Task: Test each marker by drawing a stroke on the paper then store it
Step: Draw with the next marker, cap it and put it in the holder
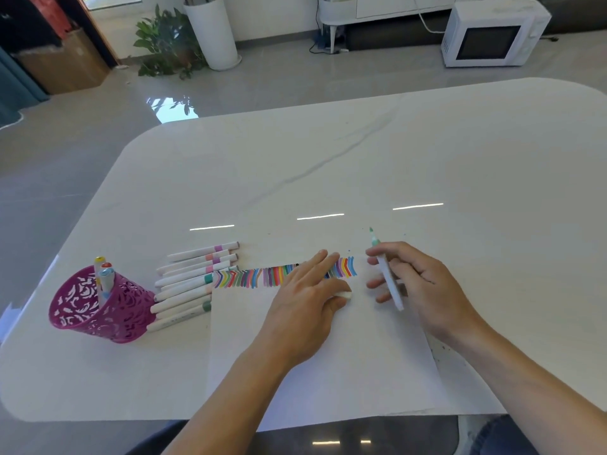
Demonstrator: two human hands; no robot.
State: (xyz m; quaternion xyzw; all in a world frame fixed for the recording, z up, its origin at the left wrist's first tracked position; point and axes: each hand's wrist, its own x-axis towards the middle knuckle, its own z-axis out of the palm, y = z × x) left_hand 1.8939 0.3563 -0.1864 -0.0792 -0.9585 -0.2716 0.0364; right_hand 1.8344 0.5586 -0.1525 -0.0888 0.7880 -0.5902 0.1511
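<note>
Both hands are over the sheet of paper on the white tabletop. The right hand has its fingers curled around an uncapped marker, whose green tip points up and away, off the paper and clear of the tabletop. The left hand lies flat on the sheet with fingers stretched toward the far edge, and a small white cap shows pinched at its thumb. Under and beside those fingertips a row of coloured strokes runs along the paper's far edge, from its left corner to just short of the right hand.

Left of the paper a bunch of capped white markers lies side by side on the tabletop, some ends touching or tucked under the sheet's left edge. Further left stands a magenta cut-out pen holder, tilted, with three markers standing in it, caps up. On the floor beyond the tabletop are a potted plant and a white microwave.
</note>
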